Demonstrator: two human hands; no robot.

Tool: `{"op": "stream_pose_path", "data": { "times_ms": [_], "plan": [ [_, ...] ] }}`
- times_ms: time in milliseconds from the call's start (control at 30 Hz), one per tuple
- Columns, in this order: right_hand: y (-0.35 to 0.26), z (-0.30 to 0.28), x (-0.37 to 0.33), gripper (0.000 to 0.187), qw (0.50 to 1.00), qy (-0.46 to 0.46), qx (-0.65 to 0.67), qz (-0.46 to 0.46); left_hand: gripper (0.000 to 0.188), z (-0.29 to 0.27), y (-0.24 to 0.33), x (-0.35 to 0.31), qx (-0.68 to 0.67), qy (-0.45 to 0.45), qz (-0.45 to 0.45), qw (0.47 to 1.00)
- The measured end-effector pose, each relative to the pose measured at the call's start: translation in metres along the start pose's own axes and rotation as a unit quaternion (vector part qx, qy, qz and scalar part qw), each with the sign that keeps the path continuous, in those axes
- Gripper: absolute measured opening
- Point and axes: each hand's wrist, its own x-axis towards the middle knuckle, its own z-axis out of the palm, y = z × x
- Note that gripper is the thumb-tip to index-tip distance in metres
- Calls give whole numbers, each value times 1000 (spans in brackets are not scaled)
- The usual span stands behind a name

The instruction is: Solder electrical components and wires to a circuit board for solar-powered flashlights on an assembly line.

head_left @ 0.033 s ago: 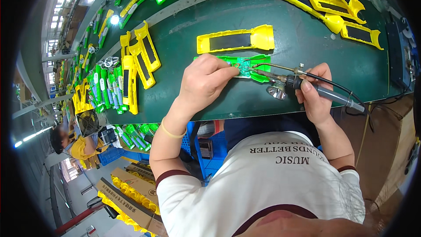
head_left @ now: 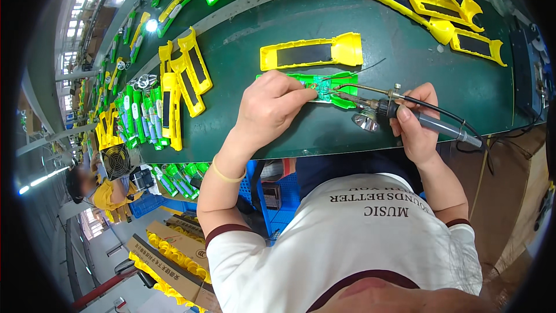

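Note:
A green flashlight housing half (head_left: 347,79) lies in front of me on the bench, a small green circuit board (head_left: 324,88) inside it. My left hand (head_left: 269,107) is closed in a pinch at the board's left side; what its fingertips hold is hidden. My right hand (head_left: 418,124) grips a soldering iron (head_left: 433,123) with a thin metal feed tube; its tip points left onto the board. Below the tip sits a silver reflector (head_left: 366,120). A thin dark strand (head_left: 370,65) slants up right from the housing. Just beyond lies a yellow housing half (head_left: 350,49) with a black panel.
Yellow housing halves (head_left: 191,72) and green flashlight bodies (head_left: 139,113) are piled at left. More yellow halves (head_left: 434,0) lie at far right. A dark blue unit (head_left: 530,69) stands at the right edge. Cartons (head_left: 174,266) of yellow parts are at lower left, near another person (head_left: 110,194).
The thin dark strand now shows above the green housing, where it was not visible before. Both hands and the soldering iron keep their places.

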Motion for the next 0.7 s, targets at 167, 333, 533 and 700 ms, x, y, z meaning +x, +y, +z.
{"op": "stream_pose_path", "data": {
  "times_ms": [167, 333, 533, 700],
  "plan": [
    [2, 0, 2, 24, 1000, -8, -7, -10, 22, -2, 4, 4, 33, -12, 12, 999],
    [10, -6, 3, 24, 992, -58, -109, -31, 23, -3, 6, 4, 39, -18, 12, 999],
    [7, 3, 2, 22, 996, -14, -88, 30, 24, -4, 7, 4, 33, -20, 13, 999],
    [3, -2, -1, 22, 999, -9, 7, -39, 28, -7, 8, 4, 28, -38, 1, 999]
  ]
}}
